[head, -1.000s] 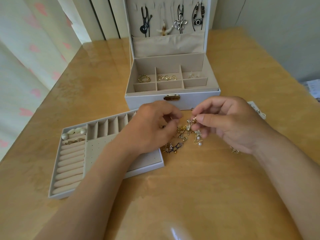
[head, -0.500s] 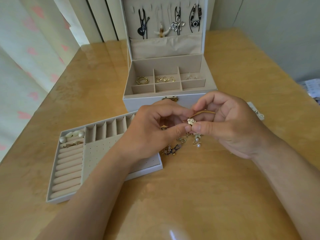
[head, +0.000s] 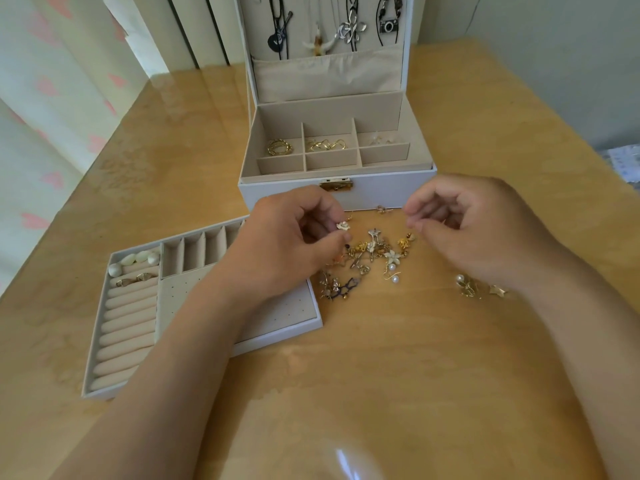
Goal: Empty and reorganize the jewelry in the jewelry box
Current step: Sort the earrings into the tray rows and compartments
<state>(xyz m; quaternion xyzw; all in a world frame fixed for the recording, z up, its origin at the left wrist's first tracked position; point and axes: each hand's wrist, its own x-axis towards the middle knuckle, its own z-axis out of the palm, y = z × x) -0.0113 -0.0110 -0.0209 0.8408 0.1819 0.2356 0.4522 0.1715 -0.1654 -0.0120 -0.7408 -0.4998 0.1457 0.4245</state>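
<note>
Parted: left hand (head: 284, 247) pinches flower earring (head: 343, 226); right hand (head: 485, 230) seemingly empty.

The jewelry box (head: 381, 190) stands open at the back of the bench (head: 346, 375), with necklaces (head: 351, 31) hanging in its upright lid and rings (head: 278, 147) in its rear left and rear middle compartments. The tray (head: 277, 336) lies in front of it to the left, a pile of earrings (head: 372, 252) just beside the tray's right end, and a smaller cluster (head: 469, 289) further right. The left hand (head: 277, 251) holds one earring (head: 343, 226) above the pile's left edge.
</note>
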